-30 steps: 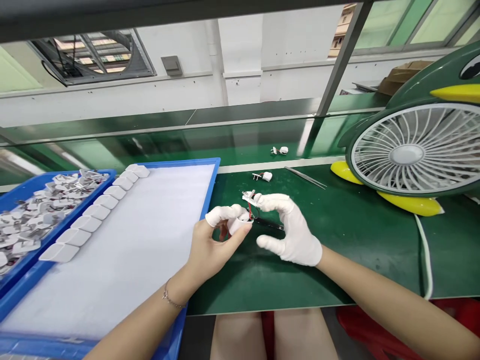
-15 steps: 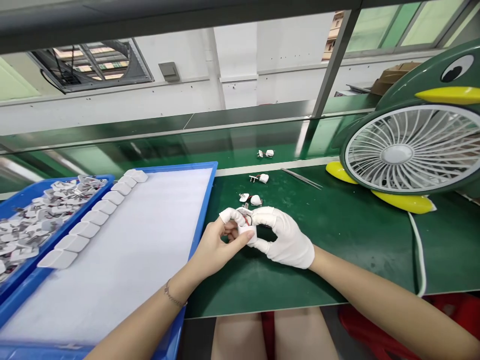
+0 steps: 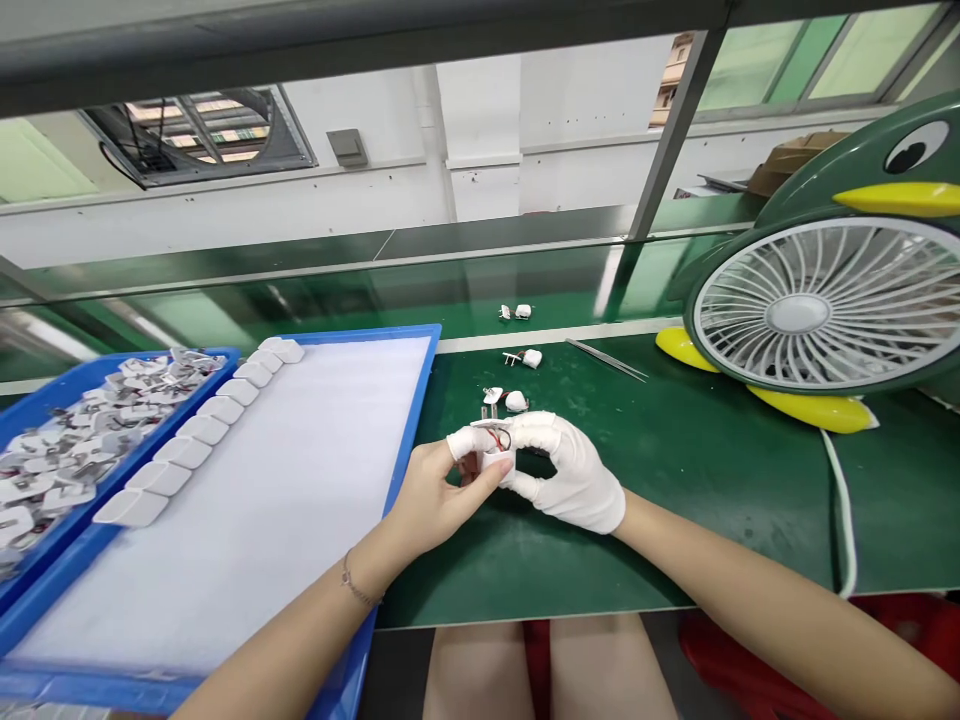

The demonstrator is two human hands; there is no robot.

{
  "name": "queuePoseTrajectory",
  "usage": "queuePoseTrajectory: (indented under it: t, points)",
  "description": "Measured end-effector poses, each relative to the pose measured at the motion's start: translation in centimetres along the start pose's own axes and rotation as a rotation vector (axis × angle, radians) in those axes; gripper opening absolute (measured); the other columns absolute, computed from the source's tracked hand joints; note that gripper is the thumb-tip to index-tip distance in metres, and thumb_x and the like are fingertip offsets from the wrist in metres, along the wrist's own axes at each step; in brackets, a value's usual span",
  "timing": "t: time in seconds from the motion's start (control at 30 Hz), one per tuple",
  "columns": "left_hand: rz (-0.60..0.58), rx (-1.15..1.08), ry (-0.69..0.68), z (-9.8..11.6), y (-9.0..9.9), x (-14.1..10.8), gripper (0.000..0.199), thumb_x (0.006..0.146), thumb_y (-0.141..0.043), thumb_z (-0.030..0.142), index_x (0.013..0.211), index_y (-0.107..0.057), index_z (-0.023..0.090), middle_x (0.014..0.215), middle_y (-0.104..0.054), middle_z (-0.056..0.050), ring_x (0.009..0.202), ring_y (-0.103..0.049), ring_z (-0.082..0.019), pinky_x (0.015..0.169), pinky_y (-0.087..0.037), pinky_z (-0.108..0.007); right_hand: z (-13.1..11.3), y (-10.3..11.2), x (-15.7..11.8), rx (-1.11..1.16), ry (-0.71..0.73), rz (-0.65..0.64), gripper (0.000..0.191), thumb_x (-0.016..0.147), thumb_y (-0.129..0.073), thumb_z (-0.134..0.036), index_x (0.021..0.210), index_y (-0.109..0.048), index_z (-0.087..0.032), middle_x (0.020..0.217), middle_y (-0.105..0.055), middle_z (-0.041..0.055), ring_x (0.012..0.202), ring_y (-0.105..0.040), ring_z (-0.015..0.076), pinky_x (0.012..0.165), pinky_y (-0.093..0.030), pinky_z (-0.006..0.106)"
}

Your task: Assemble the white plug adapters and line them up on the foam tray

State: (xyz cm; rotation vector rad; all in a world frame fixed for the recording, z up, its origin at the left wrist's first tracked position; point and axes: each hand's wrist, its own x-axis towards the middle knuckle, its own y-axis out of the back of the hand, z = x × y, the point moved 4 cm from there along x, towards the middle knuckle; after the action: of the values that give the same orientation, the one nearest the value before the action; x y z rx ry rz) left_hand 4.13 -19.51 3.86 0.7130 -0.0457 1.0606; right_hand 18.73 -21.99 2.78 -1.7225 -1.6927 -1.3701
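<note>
Between both hands is a small white plug housing (image 3: 495, 461), its top lifted apart from the body. Red and dark wires show in the gap, and two metal prongs (image 3: 489, 411) stick up from the top plate. My left hand (image 3: 429, 502), with a white cover on a fingertip, pinches the housing from the left, thumb across its front. My right hand (image 3: 576, 478), in a white glove, grips it from the right with thumb and fingers. Just beyond lie white wired plug pieces: a near one (image 3: 515, 401), a middle one (image 3: 532, 358) and a far one (image 3: 523, 312).
Left is a blue tray (image 3: 420, 400) lined in white, with a row of white housings (image 3: 202, 428) along its left side. Beyond it, another blue tray (image 3: 225, 368) holds many plug parts. Tweezers (image 3: 607, 359) lie behind my right hand; a green fan (image 3: 799, 312) and cable (image 3: 840, 510) stand right.
The top plate has tilted so its prongs now point upward, and the wires show more clearly. The farthest plug piece sits slightly farther left. Both hands keep their hold.
</note>
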Motion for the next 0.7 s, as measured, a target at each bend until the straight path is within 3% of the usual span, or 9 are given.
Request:
queuePoseTrajectory:
  t: [0.07,0.17,0.3,0.53,0.7]
  points:
    - [0.062,-0.033,0.040,0.0,0.5,0.2,0.011,0.078,-0.067,0.028,0.078,-0.061,0.018,0.058,-0.056,0.003,0.048,-0.049,-0.006,0.048,-0.041,-0.018,0.4,0.1,-0.2,0.004,-0.059,-0.019,0.033,0.080,-0.068,-0.022,0.110,-0.053,-0.023,0.108,-0.063,0.0046,0.103,-0.060,0.0185,0.092,-0.050,0.034]
    - [0.220,-0.369,0.247,-0.7,2.0,0.9,0.020,0.078,-0.065,0.034,0.075,-0.054,0.018,0.064,-0.063,0.000,0.041,-0.051,-0.008,0.037,-0.038,-0.018,1.6,0.8,-0.9,0.027,-0.202,0.034,0.039,0.081,-0.066,-0.028,0.116,-0.052,-0.019,0.114,-0.059,0.0097,0.109,-0.057,0.0228,0.096,-0.047,0.041]
    - [0.431,-0.768,0.401,-1.9,4.2,1.4,0.022,0.079,-0.063,0.036,0.081,-0.051,0.017,0.071,-0.068,-0.003,0.038,-0.049,-0.006,0.031,-0.032,-0.015,2.8,1.1,-1.7,0.041,-0.282,0.040,0.021,0.090,-0.053,-0.022,0.110,-0.055,-0.020,0.109,-0.061,0.0077,0.104,-0.059,0.0203,0.094,-0.048,0.041]
    - [0.475,-1.034,0.595,-3.0,3.9,1.0,0.018,0.082,-0.057,0.032,0.084,-0.054,0.014,0.071,-0.069,-0.007,0.036,-0.043,-0.003,0.031,-0.030,-0.012,1.3,-0.3,-1.9,-0.061,0.001,-0.164,0.015,0.089,-0.050,-0.010,0.099,-0.056,-0.019,0.093,-0.064,0.0036,0.086,-0.061,0.0124,0.080,-0.051,0.029]
    - [0.447,-1.073,0.608,-3.1,3.9,1.2,0.018,0.083,-0.055,0.032,0.084,-0.055,0.014,0.069,-0.068,-0.007,0.036,-0.043,-0.003,0.031,-0.029,-0.012,1.3,-0.2,-2.0,-0.111,-0.016,-0.175,0.012,0.089,-0.052,-0.009,0.095,-0.057,-0.018,0.090,-0.065,0.0021,0.084,-0.062,0.0112,0.077,-0.051,0.027]
